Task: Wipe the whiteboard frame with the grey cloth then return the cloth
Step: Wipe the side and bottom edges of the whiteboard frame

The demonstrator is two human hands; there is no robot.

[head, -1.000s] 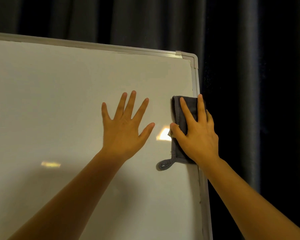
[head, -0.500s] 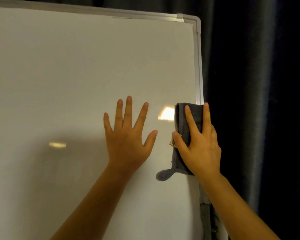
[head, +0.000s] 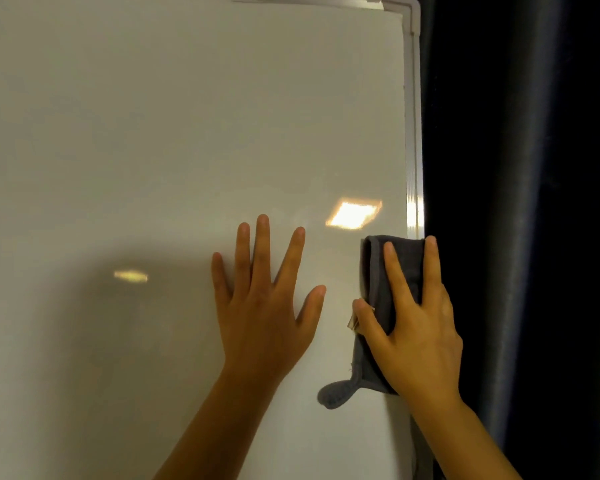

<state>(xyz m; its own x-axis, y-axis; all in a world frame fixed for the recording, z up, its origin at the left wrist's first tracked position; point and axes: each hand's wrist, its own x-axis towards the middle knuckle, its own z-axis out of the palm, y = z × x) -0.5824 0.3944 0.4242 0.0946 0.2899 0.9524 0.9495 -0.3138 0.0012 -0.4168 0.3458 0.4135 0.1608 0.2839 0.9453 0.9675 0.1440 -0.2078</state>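
The left hand (head: 264, 313) lies flat on the board (head: 153, 133), fingers spread wide and holding nothing; it looks like a brace, and it does that best by pressing steadily so the board does not rock under the wiping. Right of it, a bright patch of reflected light sits on the white surface. The cloth (head: 378, 341) is pinned against the right edge of the board, over the frame (head: 413, 133), by the right hand (head: 420, 334): thumb on the inner side, two fingers stretched up across the fabric, the rest of the hand around the outer edge where the grip cannot be seen. To wipe well, keep the fold straddling the frame and slide along it with even pressure. The cloth is dark grey, folded into a narrow pad, with a small loop hanging loose at its lower left corner. A dark curtain (head: 520, 202) hangs behind.
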